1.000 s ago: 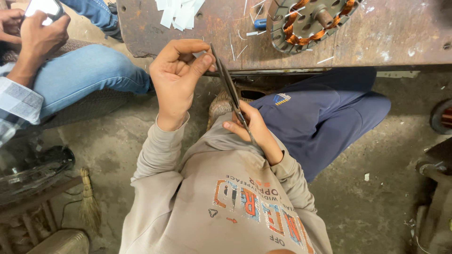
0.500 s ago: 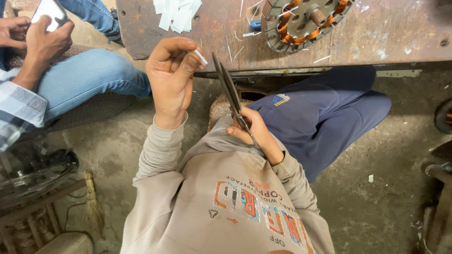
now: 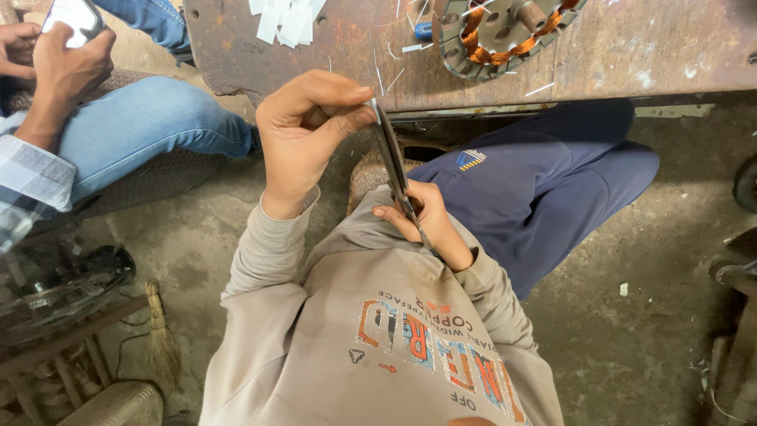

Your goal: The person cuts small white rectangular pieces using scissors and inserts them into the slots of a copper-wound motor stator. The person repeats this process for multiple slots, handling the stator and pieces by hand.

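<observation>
My left hand (image 3: 303, 130) is raised in front of the table edge, with thumb and fingers pinched together against the tip of a pair of long dark scissors (image 3: 390, 162). My right hand (image 3: 426, 225) sits lower, near my chest, and grips the scissors' handles. The blades slant up from it to the left fingers and look nearly closed. Whatever the left fingertips pinch is hidden. On the rusty metal table (image 3: 631, 55) lies a round motor stator (image 3: 505, 31) with copper windings, beside white paper strips (image 3: 284, 17).
Another person sits at the left in blue jeans (image 3: 150, 130), holding a phone (image 3: 72, 16). A small broom (image 3: 162, 335) and metal fan parts (image 3: 55, 296) lie on the concrete floor at lower left. Thin paper slivers litter the table.
My left hand has shifted slightly right and its fingers have closed tighter on the scissors' tip. The small white strip seen there before no longer shows.
</observation>
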